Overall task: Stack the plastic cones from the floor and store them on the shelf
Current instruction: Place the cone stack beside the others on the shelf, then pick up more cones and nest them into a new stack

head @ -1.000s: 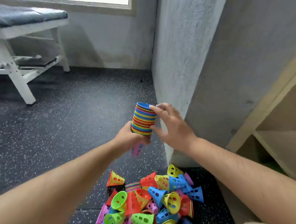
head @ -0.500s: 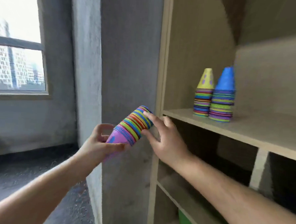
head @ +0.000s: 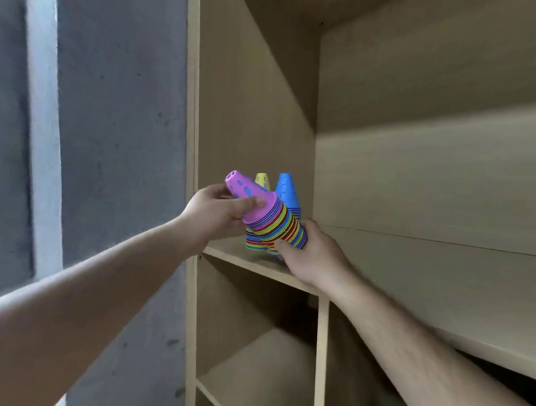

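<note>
Together we hold one stack of plastic cones [head: 272, 218] in both hands, tilted so its pink top cone points up and to the left, away from the shelf board [head: 412, 272] that serves as our landmark. Our left hand [head: 219, 211] closes around the pink top cone, thumb laid along its side and fingers curled behind it. Our right hand [head: 309, 254] grips the wide bottom end of the stack, fingers wrapped under the coloured rims, with the heel of the hand at the front edge of the shelf board. The held stack hangs just above the left front corner of that board; we cannot tell whether its lower rim touches the wood. Behind it, standing upright on the same board near the left side panel [head: 250, 108], are two more stacks: a yellow-topped stack [head: 261, 180] on the left and a blue-topped stack [head: 284, 188] just beside it on the right, both partly hidden by what we hold. To the right of them the board is bare pale wood. Below the board, an upright divider [head: 320, 360] separates two lower compartments. Left of the shelf unit stands a grey concrete wall [head: 118, 133].
</note>
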### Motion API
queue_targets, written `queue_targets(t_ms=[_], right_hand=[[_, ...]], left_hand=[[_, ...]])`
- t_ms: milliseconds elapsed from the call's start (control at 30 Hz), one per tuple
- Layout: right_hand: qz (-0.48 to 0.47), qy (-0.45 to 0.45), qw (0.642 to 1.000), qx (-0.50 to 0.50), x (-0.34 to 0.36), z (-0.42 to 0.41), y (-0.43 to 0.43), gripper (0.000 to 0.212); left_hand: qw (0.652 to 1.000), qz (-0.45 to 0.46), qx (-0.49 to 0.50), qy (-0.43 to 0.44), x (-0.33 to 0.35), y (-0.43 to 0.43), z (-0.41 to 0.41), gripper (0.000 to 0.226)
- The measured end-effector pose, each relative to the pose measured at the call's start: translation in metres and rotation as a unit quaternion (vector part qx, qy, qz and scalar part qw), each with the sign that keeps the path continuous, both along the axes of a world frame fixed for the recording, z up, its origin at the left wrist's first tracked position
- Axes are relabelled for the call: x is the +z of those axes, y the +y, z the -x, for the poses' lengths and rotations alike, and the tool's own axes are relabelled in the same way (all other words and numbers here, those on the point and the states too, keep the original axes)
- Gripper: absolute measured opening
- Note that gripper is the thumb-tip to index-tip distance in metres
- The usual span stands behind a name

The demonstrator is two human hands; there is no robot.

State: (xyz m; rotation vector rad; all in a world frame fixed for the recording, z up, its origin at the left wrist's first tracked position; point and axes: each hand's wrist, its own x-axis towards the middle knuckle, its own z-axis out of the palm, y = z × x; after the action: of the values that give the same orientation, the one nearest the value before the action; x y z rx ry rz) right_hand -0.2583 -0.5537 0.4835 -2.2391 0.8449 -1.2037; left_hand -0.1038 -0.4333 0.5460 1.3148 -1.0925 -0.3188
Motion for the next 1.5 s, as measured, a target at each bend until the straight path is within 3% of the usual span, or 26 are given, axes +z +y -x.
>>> queue_targets(t_ms=[100, 200, 333, 533, 633, 700, 800, 900, 1100, 1267, 1500], right_hand=[[0.001, 0.074, 0.994, -0.081, -0.005, 0.014, -0.014, 0.041], [0.05, 0.134, 0.974, -0.176, -0.003, 0.018, -0.017, 0.049], [0.045, 0.048, 0.988, -0.139, 0.003, 0.007, -0.013, 0.067], [0.015, 0.065, 0.989, -0.13, 0.002, 0.002, -0.013, 0.094], [0.173, 0.015, 0.969, -0.176, -0.002, 0.003, 0.007, 0.077], [0.256, -0.081, 0.958, -0.1, -0.011, -0.005, 0.026, 0.05], [0.163, -0.072, 0.979, 0.097, -0.039, -0.033, 0.059, 0.009], [0.088, 0.034, 0.971, 0.218, -0.085, -0.081, 0.089, 0.01], [0.053, 0.227, 0.904, 0.36, -0.183, -0.194, 0.158, 0.01], [0.064, 0.371, 0.825, 0.422, -0.251, -0.276, 0.215, 0.027], [0.173, 0.522, 0.696, 0.462, -0.376, -0.357, 0.287, 0.039]], left_hand=[[0.997, -0.026, 0.049, -0.046, 0.0, -0.04, 0.013, 0.062], [0.995, -0.026, 0.088, -0.048, -0.002, -0.064, 0.022, 0.059], [0.993, -0.03, 0.083, -0.076, -0.01, -0.086, 0.031, 0.05], [0.985, -0.03, 0.085, -0.145, -0.028, -0.08, 0.028, 0.024], [0.978, -0.016, 0.076, -0.192, -0.044, -0.05, 0.013, 0.021], [0.967, -0.024, 0.093, -0.234, -0.059, -0.022, 0.001, 0.011], [0.949, -0.054, 0.119, -0.286, -0.097, 0.027, -0.025, 0.007], [0.933, -0.108, 0.147, -0.31, -0.153, 0.08, -0.062, 0.019], [0.909, -0.24, 0.219, -0.262, -0.271, 0.192, -0.144, 0.011], [0.858, -0.375, 0.264, -0.23, -0.356, 0.281, -0.204, 0.026], [0.779, -0.566, 0.244, -0.117, -0.493, 0.38, -0.247, 0.042]])
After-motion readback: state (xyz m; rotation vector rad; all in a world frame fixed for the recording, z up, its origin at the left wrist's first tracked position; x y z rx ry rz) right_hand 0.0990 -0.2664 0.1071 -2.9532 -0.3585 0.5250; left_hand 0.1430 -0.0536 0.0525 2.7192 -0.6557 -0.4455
